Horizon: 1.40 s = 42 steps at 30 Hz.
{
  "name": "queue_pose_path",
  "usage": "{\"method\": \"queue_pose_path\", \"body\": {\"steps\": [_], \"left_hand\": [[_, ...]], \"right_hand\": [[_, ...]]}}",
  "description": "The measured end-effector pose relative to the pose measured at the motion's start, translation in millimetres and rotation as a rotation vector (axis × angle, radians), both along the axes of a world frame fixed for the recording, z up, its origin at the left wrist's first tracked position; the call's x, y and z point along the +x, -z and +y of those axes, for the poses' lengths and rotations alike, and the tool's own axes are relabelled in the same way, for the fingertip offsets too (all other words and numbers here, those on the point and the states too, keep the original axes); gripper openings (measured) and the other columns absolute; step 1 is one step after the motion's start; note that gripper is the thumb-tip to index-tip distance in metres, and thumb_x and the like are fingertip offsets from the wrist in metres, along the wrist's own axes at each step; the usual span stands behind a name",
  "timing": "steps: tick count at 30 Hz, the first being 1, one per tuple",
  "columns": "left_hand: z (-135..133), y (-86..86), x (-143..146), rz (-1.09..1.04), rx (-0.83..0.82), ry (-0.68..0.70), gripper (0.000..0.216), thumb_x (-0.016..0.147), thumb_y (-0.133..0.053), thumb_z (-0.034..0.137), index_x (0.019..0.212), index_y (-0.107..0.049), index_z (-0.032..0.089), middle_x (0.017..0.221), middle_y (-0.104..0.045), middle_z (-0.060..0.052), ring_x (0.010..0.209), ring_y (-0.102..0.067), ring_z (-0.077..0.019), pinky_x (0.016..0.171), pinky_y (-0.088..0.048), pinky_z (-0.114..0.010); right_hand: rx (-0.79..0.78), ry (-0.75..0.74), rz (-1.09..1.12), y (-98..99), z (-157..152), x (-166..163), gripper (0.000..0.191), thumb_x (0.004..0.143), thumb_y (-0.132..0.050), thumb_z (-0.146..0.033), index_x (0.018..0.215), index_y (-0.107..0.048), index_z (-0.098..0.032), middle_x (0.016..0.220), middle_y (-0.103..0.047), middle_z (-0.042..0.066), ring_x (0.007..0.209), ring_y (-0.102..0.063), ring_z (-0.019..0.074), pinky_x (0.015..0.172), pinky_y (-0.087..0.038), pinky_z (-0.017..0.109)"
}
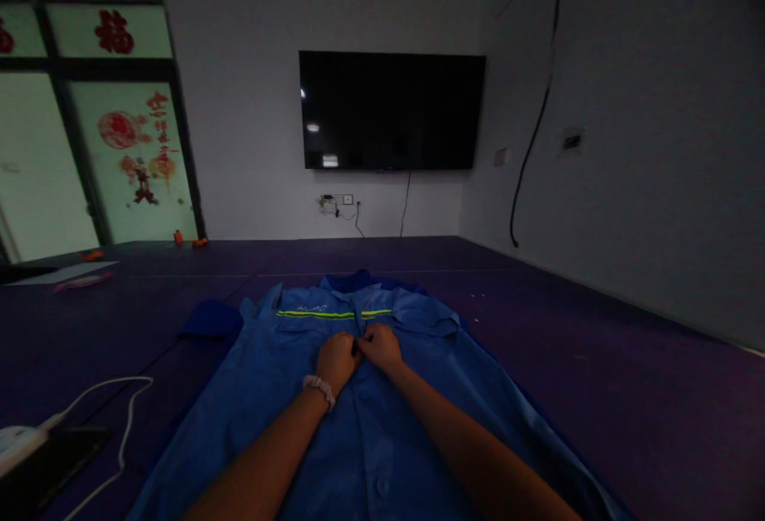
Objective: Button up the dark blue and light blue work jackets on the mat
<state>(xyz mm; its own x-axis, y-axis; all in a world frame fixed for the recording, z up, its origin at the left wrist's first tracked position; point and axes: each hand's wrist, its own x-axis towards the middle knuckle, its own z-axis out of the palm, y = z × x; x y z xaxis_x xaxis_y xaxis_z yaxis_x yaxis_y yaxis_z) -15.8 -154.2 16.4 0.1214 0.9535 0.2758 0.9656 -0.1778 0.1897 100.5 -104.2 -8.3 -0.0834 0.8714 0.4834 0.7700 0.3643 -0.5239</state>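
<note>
A blue work shirt [311,417] with a yellow-green stripe across the chest lies spread out, its collar at the far end. My left hand [338,360], with a pale scrunchie [319,390] on the wrist, is closed on the front placket just below the stripe. Right beside it, my right hand [380,346] pinches the same placket, thumb and fingers together. Whether a button sits between the fingertips is hidden. Nearer to me, a round button [382,487] shows on the placket. Darker blue cloth [362,276] peeks out behind the collar.
The shirt rests on a dark purple surface [598,362]. A blue cap [212,319] lies by its left side. At lower left are a dark phone [56,465] and a white cable [128,425]. Orange objects [199,242] stand at the far left edge; a television [391,111] hangs on the wall.
</note>
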Motion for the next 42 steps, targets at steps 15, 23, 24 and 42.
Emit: {"method": "queue_pose_path", "body": {"steps": [15,23,24,42], "left_hand": [[-2.6,-2.7,0.7,0.004,-0.025,-0.003,0.024,0.083,-0.046,0.030,0.092,-0.060,0.014,0.093,-0.064,-0.011,0.090,-0.060,-0.0201,0.074,-0.043,-0.026],[-3.5,-6.2,1.7,0.010,-0.055,0.007,0.023,0.082,-0.046,0.029,0.093,-0.060,0.014,0.094,-0.063,-0.011,0.090,-0.060,-0.0198,0.073,-0.043,-0.026],[-3.1,-5.5,1.1,0.003,-0.047,0.016,0.024,0.083,-0.046,0.030,0.092,-0.060,0.014,0.094,-0.063,-0.011,0.089,-0.060,-0.0197,0.073,-0.043,-0.026],[-3.0,-4.9,0.9,0.003,-0.001,0.047,0.025,0.085,-0.042,0.032,0.092,-0.060,0.017,0.096,-0.064,-0.009,0.090,-0.060,-0.0185,0.075,-0.043,-0.026]], "right_hand": [[-0.006,0.027,-0.001,-0.2,1.3,-2.1,0.017,0.062,-0.057,-0.020,0.045,-0.054,-0.016,0.054,-0.060,0.001,0.055,-0.054,0.0111,0.049,-0.029,0.019],[-0.014,0.055,-0.012,-1.9,-0.8,-4.4,0.023,0.064,-0.056,-0.020,0.042,-0.052,-0.017,0.049,-0.058,0.002,0.051,-0.053,0.0115,0.047,-0.028,0.020],[-0.015,0.054,-0.014,-1.9,-1.1,-4.3,0.023,0.066,-0.056,-0.021,0.043,-0.053,-0.017,0.050,-0.058,0.002,0.052,-0.053,0.0115,0.047,-0.028,0.020],[-0.039,0.082,-0.127,0.0,-1.0,-4.3,0.028,0.076,-0.055,-0.035,0.060,-0.066,-0.015,0.081,-0.066,0.010,0.082,-0.058,0.0207,0.070,-0.038,0.026]]}}
